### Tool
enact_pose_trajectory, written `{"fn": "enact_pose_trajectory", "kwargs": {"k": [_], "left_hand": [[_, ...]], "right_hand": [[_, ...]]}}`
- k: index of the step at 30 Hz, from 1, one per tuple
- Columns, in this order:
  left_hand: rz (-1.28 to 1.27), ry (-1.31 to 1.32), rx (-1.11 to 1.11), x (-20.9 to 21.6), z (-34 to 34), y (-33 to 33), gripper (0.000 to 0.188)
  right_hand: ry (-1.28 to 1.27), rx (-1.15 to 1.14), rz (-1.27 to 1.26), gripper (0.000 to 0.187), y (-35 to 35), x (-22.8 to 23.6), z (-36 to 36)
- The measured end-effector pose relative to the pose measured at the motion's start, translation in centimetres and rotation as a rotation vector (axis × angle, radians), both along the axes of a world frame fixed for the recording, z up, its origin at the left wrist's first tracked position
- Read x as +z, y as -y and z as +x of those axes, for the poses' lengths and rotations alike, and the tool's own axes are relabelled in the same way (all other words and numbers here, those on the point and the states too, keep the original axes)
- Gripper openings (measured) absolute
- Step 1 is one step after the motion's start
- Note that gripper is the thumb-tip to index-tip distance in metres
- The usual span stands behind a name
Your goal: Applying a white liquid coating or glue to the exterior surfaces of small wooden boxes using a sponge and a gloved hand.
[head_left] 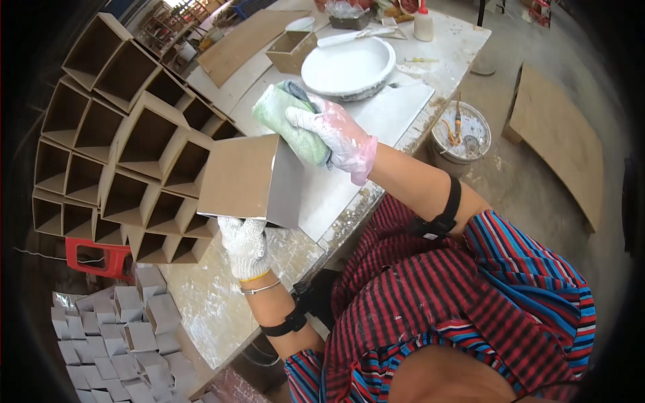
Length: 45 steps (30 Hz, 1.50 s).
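A square brown board box (236, 176) is held up over the worktable by my left hand (244, 245), which wears a white knitted glove and grips its lower edge. One side of the box looks pale grey. My right hand (336, 134), in a pinkish glove smeared with white, is closed round a folded green and grey cloth (290, 121). The cloth is right at the upper right edge of the box; whether it touches cannot be told. Beyond it stands a round white basin (348, 66) with white stuff in it.
Stacked open brown boxes (144, 134) rise at the left, with many grey boxes (124, 336) below and a red stool (99, 258) between. A bucket (461, 131) stands right of the worktable (215, 302). An open box (291, 52) and a bottle (423, 25) sit at the back.
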<state>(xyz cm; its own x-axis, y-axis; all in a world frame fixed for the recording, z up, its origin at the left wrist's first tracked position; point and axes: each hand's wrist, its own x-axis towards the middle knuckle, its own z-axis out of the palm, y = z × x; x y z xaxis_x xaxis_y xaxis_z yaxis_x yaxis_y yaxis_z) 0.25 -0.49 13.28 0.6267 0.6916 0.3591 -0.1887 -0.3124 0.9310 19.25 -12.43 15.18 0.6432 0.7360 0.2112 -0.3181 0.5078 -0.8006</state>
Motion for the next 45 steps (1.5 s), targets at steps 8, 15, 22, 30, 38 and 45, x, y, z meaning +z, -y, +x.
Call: {"fn": "enact_pose_trajectory", "kwargs": {"k": [8,15,22,30,38,45], "left_hand": [[0.433,-0.126,0.281,-4.4,0.7,0.5,0.035],[1.409,-0.545,0.719,-1.8,0.6,1.0,0.032],[1.519,-0.711,0.953,-2.0,-4.2,-1.3,0.039],[1.555,-0.652,1.056,-1.8,-6.1,-1.8,0.048],[1.506,-0.568,0.982,-1.3,-5.8,-0.2,0.044],[1.433,-0.543,0.893,-1.4,-4.9,0.6,0.045]], "right_hand": [[-0.047,0.0,0.061,0.044,0.7,1.5,-2.4],[0.121,0.005,0.019,0.044,0.5,0.0,-2.5],[0.038,-0.176,0.021,0.045,3.2,-2.5,-0.3],[-0.111,-0.247,-0.071,0.043,5.6,-6.1,2.0],[-0.034,-0.257,-0.154,0.04,6.3,-6.5,1.8],[0.014,-0.238,-0.242,0.042,6.4,-6.3,1.8]]}}
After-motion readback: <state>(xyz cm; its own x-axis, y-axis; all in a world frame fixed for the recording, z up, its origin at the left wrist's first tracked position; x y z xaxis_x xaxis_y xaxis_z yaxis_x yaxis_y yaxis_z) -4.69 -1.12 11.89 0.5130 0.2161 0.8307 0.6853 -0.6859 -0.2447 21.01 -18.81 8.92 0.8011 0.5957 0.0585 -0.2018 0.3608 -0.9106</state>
